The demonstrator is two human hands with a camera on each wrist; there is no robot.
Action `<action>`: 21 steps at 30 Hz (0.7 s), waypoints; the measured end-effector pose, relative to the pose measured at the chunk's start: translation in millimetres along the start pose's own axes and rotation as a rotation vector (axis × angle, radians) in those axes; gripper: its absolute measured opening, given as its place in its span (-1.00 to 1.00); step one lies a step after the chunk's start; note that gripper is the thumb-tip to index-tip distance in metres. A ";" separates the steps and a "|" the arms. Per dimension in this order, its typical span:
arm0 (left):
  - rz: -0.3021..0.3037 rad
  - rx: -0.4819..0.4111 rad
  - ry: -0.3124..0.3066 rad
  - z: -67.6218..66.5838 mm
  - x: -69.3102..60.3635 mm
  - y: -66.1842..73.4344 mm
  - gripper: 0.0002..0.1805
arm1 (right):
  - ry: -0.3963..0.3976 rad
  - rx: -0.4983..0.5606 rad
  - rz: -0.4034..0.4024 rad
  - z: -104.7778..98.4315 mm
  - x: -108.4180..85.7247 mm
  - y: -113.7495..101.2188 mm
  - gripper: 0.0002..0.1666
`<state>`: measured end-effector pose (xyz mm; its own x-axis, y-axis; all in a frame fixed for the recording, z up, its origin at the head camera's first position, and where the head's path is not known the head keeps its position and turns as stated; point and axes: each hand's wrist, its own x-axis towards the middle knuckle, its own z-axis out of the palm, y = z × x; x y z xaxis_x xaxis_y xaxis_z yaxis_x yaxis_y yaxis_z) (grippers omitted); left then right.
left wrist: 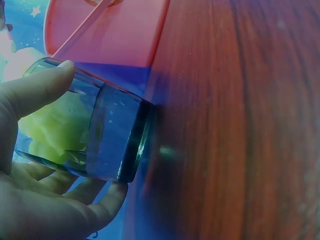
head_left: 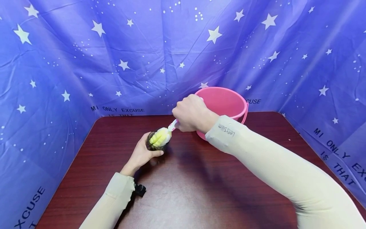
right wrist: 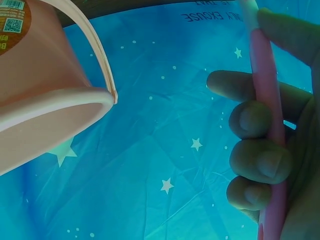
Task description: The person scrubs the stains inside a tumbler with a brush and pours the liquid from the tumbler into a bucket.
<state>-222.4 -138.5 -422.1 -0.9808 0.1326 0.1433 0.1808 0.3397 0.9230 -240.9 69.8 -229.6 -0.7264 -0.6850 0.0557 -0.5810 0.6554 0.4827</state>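
A dark, see-through glass cup (left wrist: 112,130) is gripped by my left hand (head_left: 143,150), thumb on one side and fingers on the other. In the left wrist view its base hangs just above the table. The yellow and white sponge head (head_left: 160,137) of a cup brush sits partly inside the cup's mouth. My right hand (head_left: 191,113) wraps its fingers round the brush's pink and white handle (right wrist: 267,95), above and to the right of the cup. The head view hides most of that handle behind the hand.
A pink bucket (head_left: 223,98) with a swing handle stands at the back of the dark red wooden table (head_left: 183,197), behind my right forearm. A label (right wrist: 12,25) is stuck on its side. Blue cloth with white stars (head_left: 160,57) hangs round the table's back and sides.
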 end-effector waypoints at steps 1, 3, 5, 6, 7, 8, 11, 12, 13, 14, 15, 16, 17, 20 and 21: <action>-0.002 0.002 0.001 0.2 0.2 -0.5 -0.07 | 0.000 0.005 0.004 -0.1 -0.5 0.4 -0.69; -0.008 0.009 0.006 0.6 0.4 -1.0 -0.07 | -0.002 0.015 0.013 -0.2 -1.3 1.1 -0.68; -0.012 0.017 0.011 1.0 0.5 -0.9 -0.06 | -0.003 0.021 0.019 -0.7 -2.5 2.0 -0.67; -0.010 0.022 0.010 1.0 0.7 -0.9 -0.06 | -0.003 0.024 0.020 -0.8 -3.0 2.5 -0.67; -0.011 0.027 0.010 1.0 0.7 -0.7 -0.05 | -0.005 0.024 0.021 -0.9 -3.5 2.9 -0.67; -0.012 0.029 0.012 1.1 0.8 -0.5 -0.05 | -0.005 0.023 0.021 -1.0 -4.0 3.4 -0.67; -0.015 0.027 0.011 0.9 1.1 -0.1 -0.03 | -0.012 0.023 0.018 -1.1 -5.1 4.8 -0.66; -0.014 0.026 0.008 0.8 1.3 -0.2 -0.02 | -0.018 0.024 0.018 -1.1 -5.4 5.3 -0.66; -0.017 0.022 0.008 0.9 1.4 -0.1 -0.02 | -0.025 0.025 0.019 -1.1 -5.6 5.6 -0.65; -0.016 0.022 0.008 0.9 1.6 -0.1 -0.02 | -0.030 0.027 0.020 -1.2 -5.8 6.0 -0.65; -0.016 0.021 0.009 1.0 1.7 -0.3 -0.02 | -0.036 0.031 0.021 -1.2 -6.0 6.2 -0.65; -0.015 0.022 0.010 1.1 1.7 -0.3 -0.03 | -0.040 0.034 0.021 -1.2 -6.2 6.5 -0.64; -0.013 0.023 0.011 1.2 1.9 -0.6 -0.03 | -0.042 0.037 0.021 -1.3 -6.5 6.8 -0.64; -0.004 0.033 0.016 1.5 1.7 -1.2 -0.03 | -0.048 0.051 0.020 -1.4 -7.3 7.7 -0.63; -0.001 0.033 0.015 1.6 1.6 -1.5 -0.03 | -0.049 0.054 0.020 -1.3 -7.7 8.1 -0.63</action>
<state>-224.2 -137.3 -423.8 -0.9818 0.1181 0.1486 0.1824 0.3705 0.9108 -239.5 79.9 -225.0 -0.7542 -0.6563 0.0212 -0.5845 0.6858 0.4336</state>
